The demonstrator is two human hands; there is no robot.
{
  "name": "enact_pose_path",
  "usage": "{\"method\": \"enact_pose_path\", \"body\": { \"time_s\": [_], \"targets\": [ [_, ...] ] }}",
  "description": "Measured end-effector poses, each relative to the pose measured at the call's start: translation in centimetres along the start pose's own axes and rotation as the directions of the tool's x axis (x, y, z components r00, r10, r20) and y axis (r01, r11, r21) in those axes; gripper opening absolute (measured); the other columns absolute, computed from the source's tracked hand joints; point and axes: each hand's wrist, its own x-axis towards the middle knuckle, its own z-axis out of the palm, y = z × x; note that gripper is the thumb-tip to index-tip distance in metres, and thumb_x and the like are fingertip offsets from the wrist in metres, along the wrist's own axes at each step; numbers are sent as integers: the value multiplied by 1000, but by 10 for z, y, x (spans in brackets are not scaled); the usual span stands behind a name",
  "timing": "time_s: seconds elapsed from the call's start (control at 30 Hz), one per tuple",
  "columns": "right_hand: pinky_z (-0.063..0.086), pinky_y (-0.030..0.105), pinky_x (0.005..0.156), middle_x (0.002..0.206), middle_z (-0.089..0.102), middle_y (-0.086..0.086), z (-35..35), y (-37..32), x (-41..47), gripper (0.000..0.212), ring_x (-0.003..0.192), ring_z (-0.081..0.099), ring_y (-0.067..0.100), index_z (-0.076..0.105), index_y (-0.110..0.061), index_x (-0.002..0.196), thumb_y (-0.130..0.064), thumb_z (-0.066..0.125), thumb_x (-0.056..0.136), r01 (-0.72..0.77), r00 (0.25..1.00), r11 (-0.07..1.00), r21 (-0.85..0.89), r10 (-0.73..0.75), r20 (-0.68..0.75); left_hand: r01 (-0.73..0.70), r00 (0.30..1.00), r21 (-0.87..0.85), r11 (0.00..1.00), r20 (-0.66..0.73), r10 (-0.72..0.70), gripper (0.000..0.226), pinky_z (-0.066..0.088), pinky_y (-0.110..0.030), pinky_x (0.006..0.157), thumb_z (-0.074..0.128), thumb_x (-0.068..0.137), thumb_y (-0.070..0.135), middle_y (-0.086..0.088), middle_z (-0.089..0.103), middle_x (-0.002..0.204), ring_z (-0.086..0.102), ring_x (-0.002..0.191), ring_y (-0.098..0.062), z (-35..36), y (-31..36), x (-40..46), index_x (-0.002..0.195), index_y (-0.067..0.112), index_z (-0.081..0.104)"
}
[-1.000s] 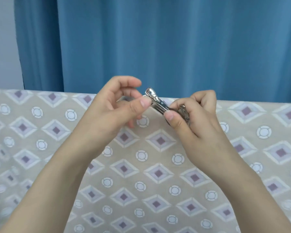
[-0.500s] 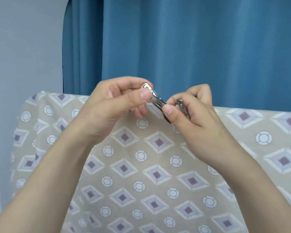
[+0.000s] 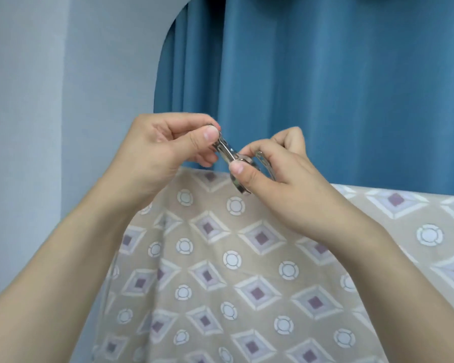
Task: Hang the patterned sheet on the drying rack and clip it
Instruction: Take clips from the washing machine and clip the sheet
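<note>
The patterned sheet (image 3: 247,271), beige with purple diamonds and white rings, hangs draped over a rack that it hides entirely. Its top fold runs behind my hands and its left end falls away at the lower left. Just above that fold, my left hand (image 3: 165,150) pinches the upper end of a silver metal clip (image 3: 224,149) between thumb and forefinger. My right hand (image 3: 281,176) grips more metal clips (image 3: 262,158) in its curled fingers, touching the lower end of the same clip.
A blue curtain (image 3: 325,74) hangs close behind the sheet. A pale grey wall (image 3: 50,100) fills the left side, beyond the sheet's left end.
The view has swung left, so the sheet's left end and the wall now show. Both hands stay together on the clips, slightly higher against the top fold.
</note>
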Motion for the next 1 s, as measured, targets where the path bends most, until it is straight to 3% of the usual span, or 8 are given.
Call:
{"method": "enact_pose_path", "body": {
  "time_s": [0.17, 0.27, 0.43, 0.53, 0.67, 0.8, 0.9, 1.0],
  "targets": [
    [42, 26, 88, 103, 28, -7, 27, -21, 41, 31, 94, 42, -2, 60, -30, 107, -55, 50, 92, 54, 996, 994, -91, -48, 71, -31, 999, 122, 992, -22, 34, 11, 55, -27, 69, 67, 84, 18, 4, 70, 68, 63, 62, -12, -48, -3, 15, 91, 10, 71],
    [47, 34, 89, 107, 28, -6, 40, -27, 56, 34, 90, 49, 7, 56, -26, 115, -53, 47, 95, 59, 997, 995, -85, -54, 61, -34, 999, 208, 977, -30, 41, 6, 54, -24, 68, 65, 90, 7, 6, 69, 67, 63, 61, -12, -67, -6, 21, 91, 7, 71],
    [39, 12, 72, 111, 30, -7, 39, -24, 71, 23, 87, 45, -6, 54, -22, 116, -31, 37, 103, 12, 999, 999, 41, -10, -38, 57, 998, 287, 956, -45, -46, 9, 54, -23, 68, 66, 90, 7, -4, 69, 73, 64, 64, -14, -91, -23, 27, 89, 11, 74],
    [36, 15, 57, 108, 31, -9, 37, -19, 82, 22, 72, 45, -1, 55, -25, 114, -27, 36, 102, -78, 994, 980, 182, 89, -58, 120, 993, 273, 954, -28, -117, 9, 55, -23, 68, 66, 90, 6, -8, 68, 72, 64, 62, -13, -91, -32, 26, 89, 10, 74],
    [40, 20, 52, 109, 36, -7, 42, -12, 94, 24, 66, 46, 11, 61, -28, 109, -27, 38, 101, -237, 963, 910, 341, 265, -39, 184, 976, 238, 954, 71, -206, 9, 56, -24, 67, 64, 90, 5, -3, 70, 71, 65, 64, -14, -84, -39, 25, 91, 3, 73],
    [37, 25, 58, 94, 50, 2, 43, -3, 95, 29, 72, 50, 13, 70, -25, 99, -19, 42, 98, -319, 928, 769, 554, 373, 17, 226, 959, 177, 958, 134, -251, 17, 56, -26, 69, 71, 84, 13, -8, 70, 80, 63, 68, -16, -80, -45, 23, 96, 2, 72],
    [44, 31, 57, 86, 55, 2, 38, 2, 91, 28, 76, 55, 21, 71, -21, 93, -19, 44, 100, -317, 921, 667, 674, 385, 52, 298, 931, 169, 940, 166, -325, 33, 53, -27, 75, 71, 76, 26, -5, 70, 89, 63, 73, -15, -83, -43, 22, 104, 7, 70],
    [53, 35, 87, 112, 57, 3, 34, 7, 89, 29, 100, 67, 20, 72, -19, 94, -18, 44, 102, -262, 938, 567, 781, 340, 68, 281, 939, 267, 922, 122, -322, 49, 48, -27, 84, 77, 69, 37, 2, 68, 105, 64, 88, -10, -77, -40, 24, 113, 21, 65]
  ]
}}
